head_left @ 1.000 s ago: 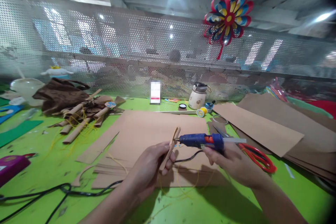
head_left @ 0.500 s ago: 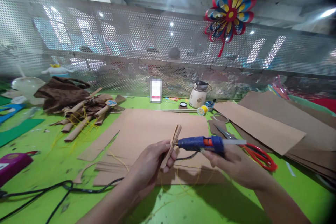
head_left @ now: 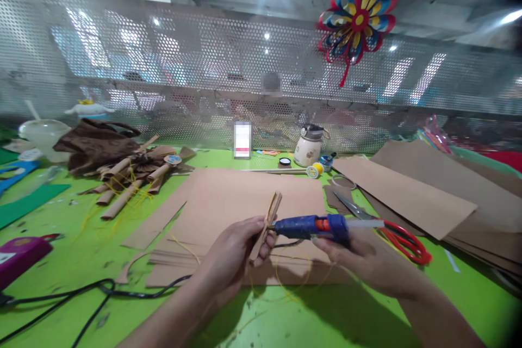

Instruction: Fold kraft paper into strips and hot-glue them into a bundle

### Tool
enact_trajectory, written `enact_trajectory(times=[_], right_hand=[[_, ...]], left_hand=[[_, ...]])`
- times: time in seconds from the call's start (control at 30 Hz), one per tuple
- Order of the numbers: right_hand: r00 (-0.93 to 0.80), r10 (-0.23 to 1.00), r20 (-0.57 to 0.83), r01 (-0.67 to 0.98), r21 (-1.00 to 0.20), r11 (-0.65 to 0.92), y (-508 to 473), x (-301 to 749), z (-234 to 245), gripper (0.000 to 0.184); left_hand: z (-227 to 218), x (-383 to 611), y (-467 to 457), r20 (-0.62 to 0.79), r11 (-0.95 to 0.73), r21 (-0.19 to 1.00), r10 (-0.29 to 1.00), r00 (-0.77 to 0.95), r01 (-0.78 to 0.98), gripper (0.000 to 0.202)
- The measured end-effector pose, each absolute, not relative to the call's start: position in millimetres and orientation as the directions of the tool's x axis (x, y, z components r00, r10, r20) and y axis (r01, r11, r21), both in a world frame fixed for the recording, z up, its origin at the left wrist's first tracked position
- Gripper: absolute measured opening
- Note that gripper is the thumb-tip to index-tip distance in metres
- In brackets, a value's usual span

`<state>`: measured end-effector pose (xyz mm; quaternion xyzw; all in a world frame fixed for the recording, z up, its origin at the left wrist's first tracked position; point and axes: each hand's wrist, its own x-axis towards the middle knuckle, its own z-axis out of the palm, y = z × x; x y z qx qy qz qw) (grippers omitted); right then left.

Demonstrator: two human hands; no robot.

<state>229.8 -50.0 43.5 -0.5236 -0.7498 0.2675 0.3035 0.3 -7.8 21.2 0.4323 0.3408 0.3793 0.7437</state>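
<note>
My left hand (head_left: 240,244) pinches a narrow folded strip of brown paper (head_left: 274,207), which tilts up and to the right. In my right hand (head_left: 367,261) is a blue hot glue gun (head_left: 299,227), with a clear glue stick (head_left: 367,223) poking out of its back end. The gun's nozzle meets the strip just beside my left fingertips; whether glue is coming out cannot be made out. Beneath both hands lies a stack of brown paper sheets (head_left: 228,190), with thin yellow thread (head_left: 309,272) looped across its front.
Red-handled scissors (head_left: 408,244) and more brown paper (head_left: 424,196) lie on the right. Rolled paper tubes (head_left: 122,201) are piled at the left, near a black cable (head_left: 142,294) and a purple tool (head_left: 24,258). A bottle (head_left: 309,147) and a yellow thread spool (head_left: 315,171) stand behind.
Almost nothing differs. The glue gun's nozzle has dipped very slightly against the paper strip, while both hands keep their grip.
</note>
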Motion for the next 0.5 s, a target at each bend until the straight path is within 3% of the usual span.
enact_trajectory(times=[0.5], right_hand=[[-0.319,0.941,0.114,0.637,-0.709,0.302,-50.3,227.7,45.6,0.027]], left_hand=[[19.1,0.8,-6.9,-0.205,0.366,0.881,0.866,0.455,-0.299,0.023]])
